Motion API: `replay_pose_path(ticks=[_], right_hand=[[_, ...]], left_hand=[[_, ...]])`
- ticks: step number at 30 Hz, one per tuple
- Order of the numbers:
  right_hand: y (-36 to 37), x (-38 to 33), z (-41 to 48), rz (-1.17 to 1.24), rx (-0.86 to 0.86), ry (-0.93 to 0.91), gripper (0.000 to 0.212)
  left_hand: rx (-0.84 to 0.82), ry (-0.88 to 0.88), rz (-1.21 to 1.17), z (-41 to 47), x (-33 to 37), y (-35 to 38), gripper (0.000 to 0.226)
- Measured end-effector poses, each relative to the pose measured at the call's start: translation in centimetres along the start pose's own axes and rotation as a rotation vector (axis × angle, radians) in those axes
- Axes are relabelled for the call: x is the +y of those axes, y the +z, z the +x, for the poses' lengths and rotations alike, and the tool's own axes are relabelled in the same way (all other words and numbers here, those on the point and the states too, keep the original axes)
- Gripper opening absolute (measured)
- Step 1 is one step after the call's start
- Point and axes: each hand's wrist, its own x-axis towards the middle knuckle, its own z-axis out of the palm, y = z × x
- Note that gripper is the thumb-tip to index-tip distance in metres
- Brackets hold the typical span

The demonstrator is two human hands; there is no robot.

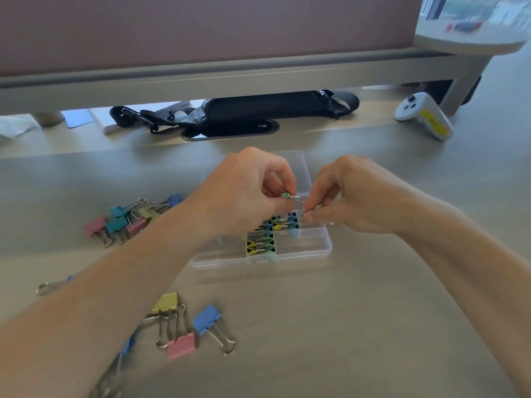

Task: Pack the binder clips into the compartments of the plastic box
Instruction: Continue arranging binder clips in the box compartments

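Desk (373,326). Plastic box (313,248) at centre, middle compartments holding packed small clips (260,248). Left hand (247,193) and right hand (350,202) above box; right fingertips pinched together, on what unclear. Large loose clips (207,318) at box's 7 and 9 o'clock. Small green clip (285,195) pinched in left hand, over box's 12 o'clock half.

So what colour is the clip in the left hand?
The clip is pale green; head view shows it.

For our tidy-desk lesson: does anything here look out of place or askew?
Nothing looks damaged. Large binder clips lie scattered on the table left of the plastic box, handles pointing every way; small clips sit neatly inside.
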Motion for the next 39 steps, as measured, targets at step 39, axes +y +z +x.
replay_pose_path(ticks=[39], right_hand=[[0.4,1.6,-0.1,0.133,0.001,-0.075,0.014]], left_hand=[[0.008,0.286,0.123,-1.4,0.7,1.3,0.014]])
